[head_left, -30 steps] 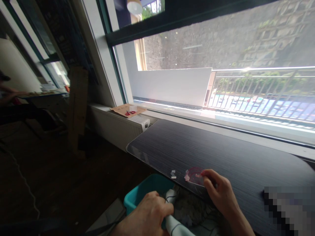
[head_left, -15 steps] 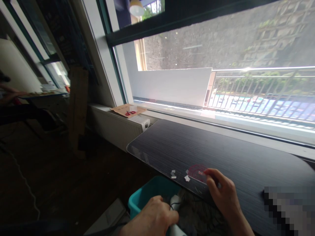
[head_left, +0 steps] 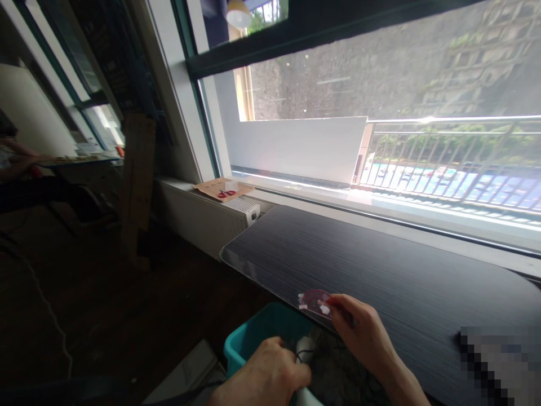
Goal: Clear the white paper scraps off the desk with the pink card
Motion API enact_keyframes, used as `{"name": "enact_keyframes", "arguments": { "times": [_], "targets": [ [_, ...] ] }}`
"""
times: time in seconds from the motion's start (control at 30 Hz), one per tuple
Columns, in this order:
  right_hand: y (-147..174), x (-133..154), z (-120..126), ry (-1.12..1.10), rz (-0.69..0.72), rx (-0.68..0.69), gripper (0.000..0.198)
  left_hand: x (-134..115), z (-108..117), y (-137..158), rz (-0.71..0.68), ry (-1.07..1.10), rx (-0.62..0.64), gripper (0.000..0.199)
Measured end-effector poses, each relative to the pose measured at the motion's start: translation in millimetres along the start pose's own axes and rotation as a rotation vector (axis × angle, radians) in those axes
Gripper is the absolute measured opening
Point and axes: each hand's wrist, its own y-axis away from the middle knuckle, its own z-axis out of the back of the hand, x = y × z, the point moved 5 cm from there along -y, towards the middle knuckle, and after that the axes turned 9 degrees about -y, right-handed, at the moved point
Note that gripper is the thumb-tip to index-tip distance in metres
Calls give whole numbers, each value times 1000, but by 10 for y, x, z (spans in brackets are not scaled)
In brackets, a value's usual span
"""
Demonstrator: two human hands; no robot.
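A see-through reddish protractor (head_left: 315, 299) lies nearly flat at the near edge of the dark tabletop (head_left: 359, 254). Its right end is pinched in my right hand (head_left: 363, 332). Small white paper scraps (head_left: 324, 309) show at and under the protractor, close to the table edge. Just below that edge stands a teal bin (head_left: 245, 335). My left hand (head_left: 274, 366) is closed at the bin's near rim, and its fingertips are hidden. Beside its knuckles is a white item (head_left: 305, 345) with a dark cord-like line, inside the bin.
Red-handled scissors (head_left: 226, 193) rest on brown paper (head_left: 207, 189) over the radiator by the window. A pixelated object (head_left: 502, 366) sits at the table's right. Cardboard (head_left: 137, 186) leans at left, and a seated person (head_left: 21, 163) is further back.
My right hand has slid the protractor left along the table edge, onto the paper scraps, which now lie closer together. My left hand stays on the bin.
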Motion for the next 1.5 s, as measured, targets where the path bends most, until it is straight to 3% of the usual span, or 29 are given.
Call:
{"name": "enact_keyframes", "arguments": {
  "times": [0.17,0.3,0.53,0.93,1.2,1.5],
  "targets": [
    [96,-78,108,59,-56,-84,21,36,-81,-30,-63,49,52,2],
    [130,-109,180,110,-46,-159,23,-52,-114,-105,-169,-10,-14,10],
    [98,-39,67,60,-59,-65,23,-263,-83,-172,-264,-163,-89,17],
    [205,-66,247,141,-155,-160,23,-326,-51,-224,-294,-137,-85,18],
    [174,26,127,86,-119,-82,22,-315,-18,-200,-297,-150,-114,24],
    [189,-52,252,169,-151,-106,24,-294,66,-169,-276,-93,-97,27]
  ]
}}
